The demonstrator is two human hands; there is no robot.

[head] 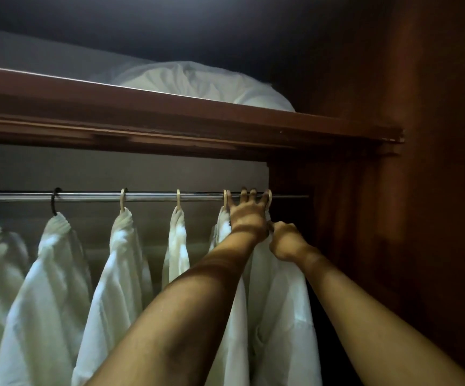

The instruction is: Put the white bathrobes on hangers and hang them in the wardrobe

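White bathrobe (278, 288) (hangered) below right grip (282, 238)

We see a dim, soft-focused wide-angle view: light falls from above, banded shadows cross both forearms, edges bow.

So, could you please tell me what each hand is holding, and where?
The left hand hooks its fingers over the rail. The right hand grips the rightmost bathrobe near its collar, just under the hanger hook.

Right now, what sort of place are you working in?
Inside a wooden wardrobe, likely a hotel's: white bathrobes hang in a row on a metal rail, and white bedding sits on the shelf above.
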